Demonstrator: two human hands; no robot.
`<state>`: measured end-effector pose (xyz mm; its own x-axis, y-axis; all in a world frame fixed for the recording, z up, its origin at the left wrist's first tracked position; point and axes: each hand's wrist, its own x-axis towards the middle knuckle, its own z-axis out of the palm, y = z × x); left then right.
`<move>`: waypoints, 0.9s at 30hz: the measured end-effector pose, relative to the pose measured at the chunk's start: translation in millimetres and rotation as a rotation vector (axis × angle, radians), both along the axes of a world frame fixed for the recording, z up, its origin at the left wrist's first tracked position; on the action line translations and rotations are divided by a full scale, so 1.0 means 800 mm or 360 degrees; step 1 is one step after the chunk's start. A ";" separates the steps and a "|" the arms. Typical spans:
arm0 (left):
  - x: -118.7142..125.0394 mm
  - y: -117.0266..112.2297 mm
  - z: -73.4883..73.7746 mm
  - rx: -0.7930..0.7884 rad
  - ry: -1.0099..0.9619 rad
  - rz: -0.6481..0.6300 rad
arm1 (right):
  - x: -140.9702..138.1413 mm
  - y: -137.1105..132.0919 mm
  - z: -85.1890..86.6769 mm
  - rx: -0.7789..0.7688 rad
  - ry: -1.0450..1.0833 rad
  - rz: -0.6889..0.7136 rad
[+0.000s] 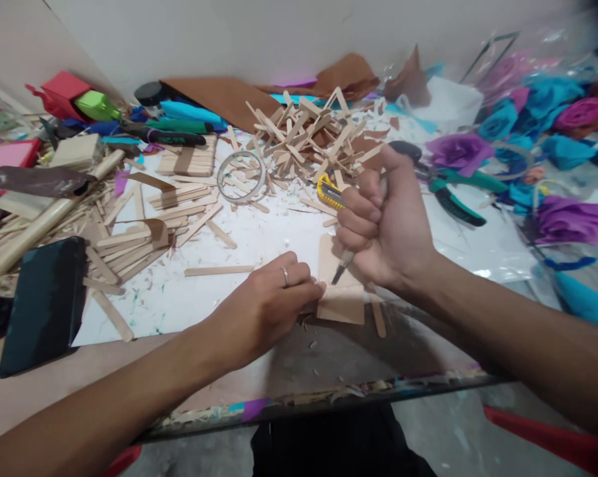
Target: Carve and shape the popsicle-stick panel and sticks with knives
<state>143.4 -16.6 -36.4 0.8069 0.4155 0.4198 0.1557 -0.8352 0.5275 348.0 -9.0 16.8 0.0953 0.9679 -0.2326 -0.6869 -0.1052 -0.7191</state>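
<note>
My right hand (383,218) is closed in a fist around a slim, pen-shaped craft knife (346,260), its dark tip slanting down to the left. Under that tip lies a pale flat wooden piece (341,307), with craft sticks side by side above it. My left hand (279,291), a ring on one finger, has its fingertips pinched together at the left edge of this wood. What sits between those fingers is hidden. Just beyond my right fist rests a yellow box cutter (329,192). A single craft stick (219,270) lies left of my hands.
A heap of craft sticks (309,132) and a tape roll (240,176) are farther back. Green-handled pliers (458,199) and paper flowers (461,152) lie to the right. At left are a dark phone (43,305) and more sticks. The table's front edge (319,397) is near me.
</note>
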 end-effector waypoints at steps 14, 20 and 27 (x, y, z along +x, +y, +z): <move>0.004 -0.028 0.012 -0.0866 0.0383 0.0464 | -0.019 -0.012 0.009 -0.0052 -0.0212 -0.0057; 0.004 -0.028 0.005 -0.0789 0.0273 0.0380 | -0.021 -0.013 0.006 -0.0052 -0.0087 -0.0076; 0.001 -0.023 0.004 -0.0316 0.0279 0.0144 | -0.016 -0.010 -0.001 -0.0130 -0.0022 -0.0149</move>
<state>144.0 -35.1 -32.9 0.8160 0.5493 0.1800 0.3282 -0.6966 0.6380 335.0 -17.2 15.8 0.1879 0.9325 -0.3085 -0.6865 -0.0999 -0.7202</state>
